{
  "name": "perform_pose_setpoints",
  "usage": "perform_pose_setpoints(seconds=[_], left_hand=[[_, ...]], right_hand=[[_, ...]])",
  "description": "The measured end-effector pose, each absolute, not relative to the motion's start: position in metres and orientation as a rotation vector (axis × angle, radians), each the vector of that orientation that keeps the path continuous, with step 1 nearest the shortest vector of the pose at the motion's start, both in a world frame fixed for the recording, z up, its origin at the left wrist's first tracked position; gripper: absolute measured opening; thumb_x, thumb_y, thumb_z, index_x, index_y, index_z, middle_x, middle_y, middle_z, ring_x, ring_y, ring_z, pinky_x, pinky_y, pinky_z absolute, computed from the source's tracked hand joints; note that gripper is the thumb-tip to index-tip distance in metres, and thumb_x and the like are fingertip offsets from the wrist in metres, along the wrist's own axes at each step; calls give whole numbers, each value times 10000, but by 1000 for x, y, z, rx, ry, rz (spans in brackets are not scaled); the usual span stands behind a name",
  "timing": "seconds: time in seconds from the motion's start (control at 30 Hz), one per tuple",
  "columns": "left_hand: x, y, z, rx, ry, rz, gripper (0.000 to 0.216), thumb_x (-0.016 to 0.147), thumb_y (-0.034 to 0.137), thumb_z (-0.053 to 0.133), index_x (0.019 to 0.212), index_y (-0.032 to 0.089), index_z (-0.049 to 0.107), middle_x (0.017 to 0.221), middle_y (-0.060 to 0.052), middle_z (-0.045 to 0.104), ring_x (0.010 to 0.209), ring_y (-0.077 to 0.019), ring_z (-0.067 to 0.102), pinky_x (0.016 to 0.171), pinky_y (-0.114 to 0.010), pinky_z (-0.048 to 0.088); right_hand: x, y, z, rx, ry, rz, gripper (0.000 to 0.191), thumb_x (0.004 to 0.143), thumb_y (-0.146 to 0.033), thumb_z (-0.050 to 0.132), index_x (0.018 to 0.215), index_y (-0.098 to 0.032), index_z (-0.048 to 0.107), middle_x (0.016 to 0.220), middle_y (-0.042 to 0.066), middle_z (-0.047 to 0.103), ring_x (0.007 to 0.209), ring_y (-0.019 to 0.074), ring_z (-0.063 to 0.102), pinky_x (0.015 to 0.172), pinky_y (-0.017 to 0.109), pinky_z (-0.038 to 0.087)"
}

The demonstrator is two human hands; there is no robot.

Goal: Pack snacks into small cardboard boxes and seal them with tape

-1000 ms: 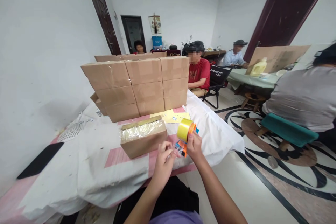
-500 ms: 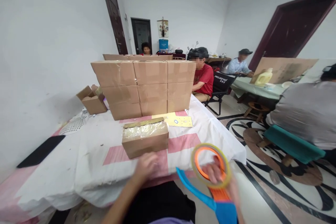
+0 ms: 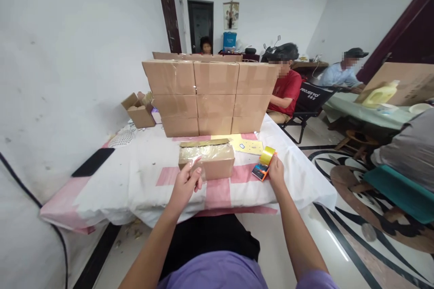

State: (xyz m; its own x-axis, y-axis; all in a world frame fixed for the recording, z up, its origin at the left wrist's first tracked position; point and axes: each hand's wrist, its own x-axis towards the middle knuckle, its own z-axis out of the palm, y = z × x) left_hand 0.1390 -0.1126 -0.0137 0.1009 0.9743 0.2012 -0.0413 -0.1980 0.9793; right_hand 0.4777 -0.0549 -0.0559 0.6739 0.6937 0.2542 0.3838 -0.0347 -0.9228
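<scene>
- Currently, in the head view, one cardboard box (image 3: pixel 219 168) stands on the cloth-covered tabletop (image 3: pixel 142 189), between the stack of boxes (image 3: pixel 217 107) and the near edge. This position puts it within reach of both hands.
- Clear tape (image 3: pixel 207 151) lies across the upper face of the box; a flap (image 3: pixel 205 143) rises along its far side.
- Right hand (image 3: pixel 276 168): fingers closed around the tape dispenser (image 3: pixel 267 157), to the right of the box. The roll is uppermost and the blue part points down and left. This grip appears to leave the roll unobstructed. Contact between dispenser and tabletop cannot be determined.
- Left hand (image 3: pixel 188 180): at the front left of the box, index finger extended toward its upper front edge, remaining fingers loosely curled, thumb apart. No held item is visible; fingertip contact with the box cannot be confirmed.
- Arm pose: both forearms reach forward from the lap, the left angled inward, the right set wider.
</scene>
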Motion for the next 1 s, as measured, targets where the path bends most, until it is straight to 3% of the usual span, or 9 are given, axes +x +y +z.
perform_pose_setpoints(seconds=[0.1,0.17,0.3,0.4,0.53,0.7,0.87,1.0], left_hand=[[140,-118,-15,1409,968,1222,654,956,508,554,1471,137,395,509,83,505,458,-102,438,482,-211,340],[146,-122,-17,1449,938,1147,571,967,481,543,1426,160,431,541,79,494,494,-109,469,504,-218,362],[160,-130,-23,1521,870,1041,454,973,446,537,1346,188,510,610,59,512,555,-115,516,560,-235,402],[159,-132,-30,1484,864,1031,526,961,477,538,1391,183,467,562,70,517,518,-120,510,537,-234,390],[146,-128,-37,1347,987,1101,669,933,554,538,1444,156,371,487,101,499,431,-101,426,467,-203,325],[133,-120,-28,1359,1087,1284,668,930,500,565,1456,131,384,481,111,473,435,-91,408,471,-199,314],[131,-104,-13,1480,1134,1328,711,962,430,544,1570,159,297,509,99,486,483,-112,467,531,-223,381],[138,-88,-12,1771,1254,1094,655,973,430,519,1572,212,363,511,79,524,497,-137,505,595,-245,412]], right_hand=[[475,-81,-45,-1683,-886,172,583,892,-640,364,917,-146,673,1055,224,676,1111,367,567,986,558,409],[450,-99,-28,-1541,-1130,227,472,882,-573,475,981,-168,696,1096,171,665,1106,326,577,1003,512,420],[375,-114,16,-1135,-1765,646,222,879,-407,644,983,-235,739,1039,70,653,1013,242,617,942,399,458],[344,-106,42,-984,-1909,745,108,865,-320,668,846,-233,729,901,33,640,905,212,610,861,360,457],[353,-78,65,-978,-1773,680,154,850,-325,653,752,-215,697,838,27,647,867,209,594,826,343,433],[370,-32,81,-1098,-1644,1044,247,767,-425,682,740,-181,710,772,10,669,787,178,573,778,299,407],[360,16,66,-1319,-1845,889,282,760,-417,617,719,-160,725,675,-4,641,709,165,548,687,281,391],[346,42,46,-1423,-1958,774,153,727,-301,660,705,-173,742,677,0,652,756,186,575,719,286,404]])
